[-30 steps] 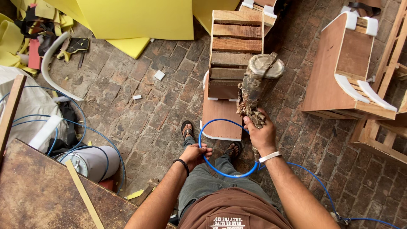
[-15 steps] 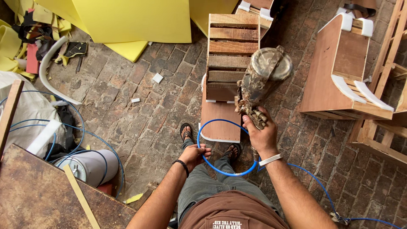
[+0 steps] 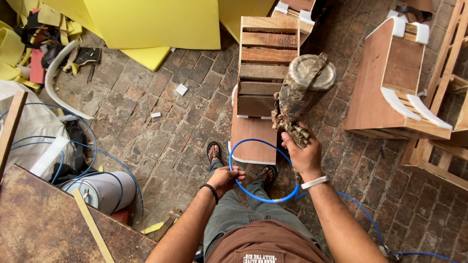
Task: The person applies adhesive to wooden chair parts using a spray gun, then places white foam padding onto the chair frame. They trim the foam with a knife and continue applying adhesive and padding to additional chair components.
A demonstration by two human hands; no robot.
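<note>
Presently the right hand [image 3: 301, 155] is closed around the handle of a paint-crusted spray gun [image 3: 302, 95], its grip full and firm, holding the tool upright with the round cup at the top and tilted slightly to the right. Judged from the pose, the gun is raised clear of the floor so the hose can be managed beneath it. The right forearm rises from the near edge and the wrist, with a pale band, is bent upward.

The left hand [image 3: 226, 176] pinches the blue hose [image 3: 258, 197] between fingers and thumb, a narrow grip, at the left side of a loop that curves in front of the legs and runs on to the near right across the brick floor [image 3: 161, 141]. The loop appears gathered to keep slack from trailing underfoot. The left arm is bent, elbow near the body, with a dark band at the wrist.

Just beyond the gun stands a wooden chair frame [image 3: 265, 63] with slatted back, on its far side yellow foam sheets [image 3: 161, 22]. A second wooden frame [image 3: 390, 83] stands at right, well apart. A worn desk [image 3: 44, 229] occupies the near left, with a grey cylinder [image 3: 102, 190] just beside it.
</note>
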